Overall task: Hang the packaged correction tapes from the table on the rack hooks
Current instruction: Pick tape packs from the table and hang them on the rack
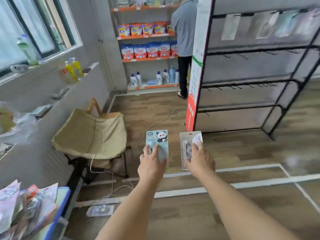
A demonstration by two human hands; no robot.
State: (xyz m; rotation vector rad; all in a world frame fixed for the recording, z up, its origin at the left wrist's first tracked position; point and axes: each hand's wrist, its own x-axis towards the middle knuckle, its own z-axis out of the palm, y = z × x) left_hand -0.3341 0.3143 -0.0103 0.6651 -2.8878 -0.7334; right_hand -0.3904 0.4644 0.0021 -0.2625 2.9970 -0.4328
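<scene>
My left hand (152,163) grips a blue panda-print correction tape pack (157,139), held upright over the floor. Beside it, my right hand (199,160) grips a clear-and-grey correction tape pack (188,141), also upright. The black rack (251,82) stands to the right and ahead, with rows of bare hooks (242,56) and a few hung packs (230,26) on its top bar. More packaged tapes (22,205) lie piled on the blue-edged table (60,201) at the lower left.
A beige folding chair (93,134) stands left of my hands. One pack (100,210) lies on the floor by the table. A cable runs across the wood floor. A person (185,40) stands at the far detergent shelves (147,49). Bottles line the window ledge.
</scene>
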